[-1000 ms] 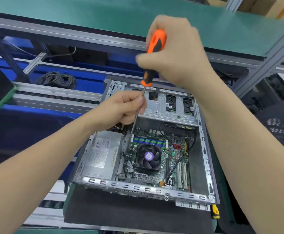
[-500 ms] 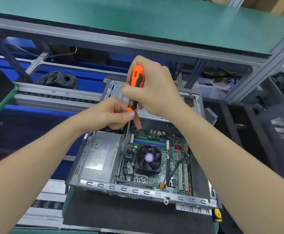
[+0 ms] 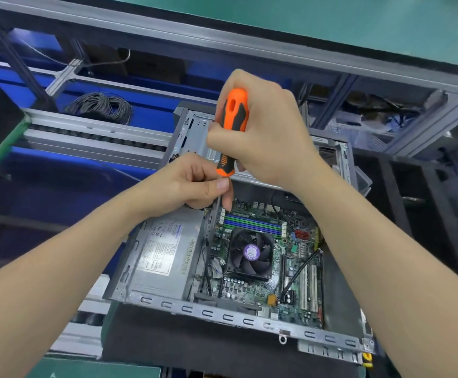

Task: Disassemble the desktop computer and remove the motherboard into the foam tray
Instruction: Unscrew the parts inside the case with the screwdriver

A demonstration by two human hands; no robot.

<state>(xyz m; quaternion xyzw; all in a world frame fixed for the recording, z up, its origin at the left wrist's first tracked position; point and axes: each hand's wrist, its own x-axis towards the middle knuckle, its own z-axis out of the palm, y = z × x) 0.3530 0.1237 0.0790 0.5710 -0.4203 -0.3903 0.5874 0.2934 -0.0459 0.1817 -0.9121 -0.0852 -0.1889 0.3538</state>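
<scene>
Motherboard: the green circuit board with a black cooling fan (image 3: 238, 289) lies flat inside the open grey metal computer case (image 3: 222, 316), just beside the silver power supply box (image 3: 165, 252).
Handling: we judge it stiff, light and fragile. We would take it by its bare edges, never by the fan or slots.
Tool: the orange-and-black-handled screwdriver (image 3: 233, 126) stands nearly upright over the board's far left corner, its tip hidden.
Right hand (image 3: 266, 140): wrapped around the handle.
Left hand (image 3: 187, 184): pinches the metal shaft just under the handle.
Relation: the board sits below both hands, and neither touches it.
Surround: the case rests on a black foam mat (image 3: 181, 347).
</scene>
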